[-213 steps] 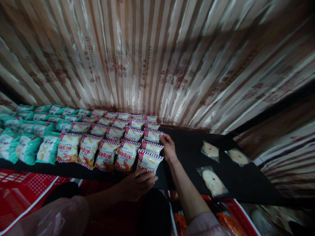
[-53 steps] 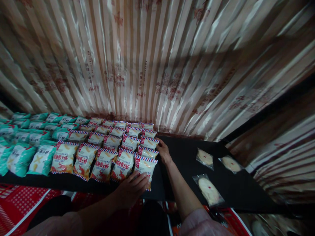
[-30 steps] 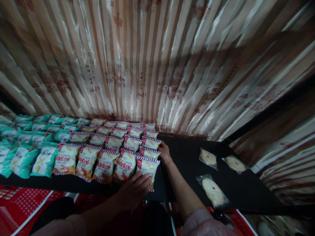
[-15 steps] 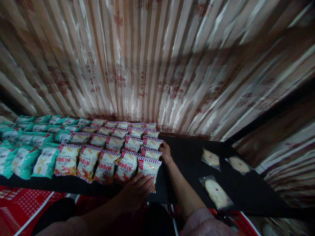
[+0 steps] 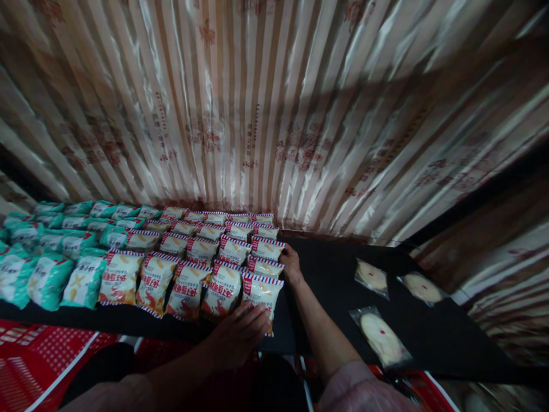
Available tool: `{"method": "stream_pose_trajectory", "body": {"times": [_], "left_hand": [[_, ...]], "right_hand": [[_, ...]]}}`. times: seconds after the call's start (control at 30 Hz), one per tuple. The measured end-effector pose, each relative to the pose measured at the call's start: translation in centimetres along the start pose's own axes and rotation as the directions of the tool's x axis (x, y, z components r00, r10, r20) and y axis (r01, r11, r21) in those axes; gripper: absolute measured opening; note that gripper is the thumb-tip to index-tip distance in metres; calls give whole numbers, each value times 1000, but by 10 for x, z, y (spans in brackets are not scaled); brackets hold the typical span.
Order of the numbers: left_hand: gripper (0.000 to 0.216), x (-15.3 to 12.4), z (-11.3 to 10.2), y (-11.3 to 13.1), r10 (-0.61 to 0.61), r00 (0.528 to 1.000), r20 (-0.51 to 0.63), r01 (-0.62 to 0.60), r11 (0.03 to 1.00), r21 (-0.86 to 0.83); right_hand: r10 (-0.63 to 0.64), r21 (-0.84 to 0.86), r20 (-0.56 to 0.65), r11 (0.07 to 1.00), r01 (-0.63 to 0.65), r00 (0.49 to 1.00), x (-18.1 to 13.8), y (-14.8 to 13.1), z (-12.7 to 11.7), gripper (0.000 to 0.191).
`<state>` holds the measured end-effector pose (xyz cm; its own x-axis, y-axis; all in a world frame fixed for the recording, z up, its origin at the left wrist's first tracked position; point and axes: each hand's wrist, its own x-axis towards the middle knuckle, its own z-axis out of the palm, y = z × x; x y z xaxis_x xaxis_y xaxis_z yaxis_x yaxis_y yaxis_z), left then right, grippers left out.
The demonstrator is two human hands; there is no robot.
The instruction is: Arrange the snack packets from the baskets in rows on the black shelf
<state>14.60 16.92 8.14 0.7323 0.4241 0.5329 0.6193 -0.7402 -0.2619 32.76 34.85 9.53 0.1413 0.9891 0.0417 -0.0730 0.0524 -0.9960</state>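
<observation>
My left hand [image 5: 242,332] lies with its fingers flat against the lower front of a white-and-red snack bag [image 5: 261,292], the nearest bag in the right-hand column. Farther back, my right hand [image 5: 290,263] is curled at the right edge of a snack bag [image 5: 266,266] just behind that one. Part of its fingers is hidden by the bags. Similar white-and-red bags [image 5: 221,289] with striped top edges stand in rows to the left. Beyond them stand several teal snack bags [image 5: 83,277].
Three flat, round pale items in clear wrappers, one in front [image 5: 381,337] and two behind [image 5: 371,276] [image 5: 422,288], lie on the black table [image 5: 317,274] at right. A striped, printed curtain [image 5: 257,114] hangs behind. Red baskets [image 5: 38,360] sit below the front edge.
The view has shifted slightly, so everything appears a little farther right. Both hands keep their places at the bags, and no bag has visibly moved.
</observation>
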Motion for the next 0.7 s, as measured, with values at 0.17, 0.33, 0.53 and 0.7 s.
{"method": "stream_pose_trajectory", "body": {"times": [0.17, 0.33, 0.53, 0.7], "left_hand": [[37, 1, 0, 0, -4, 1000, -20, 5, 1000, 18], [39, 0, 0, 0, 6, 1000, 12, -6, 1000, 21], [37, -1, -1, -1, 7, 1000, -7, -7, 1000, 21], [36, -1, 1, 0, 8, 1000, 6, -8, 999, 42]], "right_hand": [[2, 9, 5, 1000, -2, 1000, 0, 1, 0, 25], [-54, -16, -50, 998, 53, 997, -10, 0, -8, 29], [-47, -11, -92, 999, 46, 995, -31, -5, -18, 32], [-5, 5, -22, 1000, 6, 1000, -42, -15, -18, 37]]}}
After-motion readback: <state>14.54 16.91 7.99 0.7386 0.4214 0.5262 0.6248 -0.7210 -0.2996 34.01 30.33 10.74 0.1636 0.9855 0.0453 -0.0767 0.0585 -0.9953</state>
